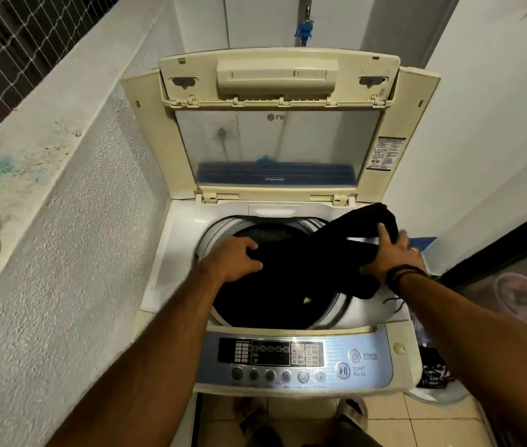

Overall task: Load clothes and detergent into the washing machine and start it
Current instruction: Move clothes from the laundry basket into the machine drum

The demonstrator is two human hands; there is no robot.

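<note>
Standing open with its lid [277, 124] tipped back, the top-load washing machine [171, 253] held dark laundry in its drum [220, 230]. A black garment [326, 253] lay across the drum's mouth, trailing over its right rim. The left hand [234, 258] gripped its near fold; the right hand [394, 253] clutched its far end. That overhang could probably snag under the lid

I'm seeing both forearms bare, with no sleeves showing. The right wrist is wearing black bands [401, 275], right of centre in the frame. At the bottom edge, feet are wearing sandals [350, 414].
</note>
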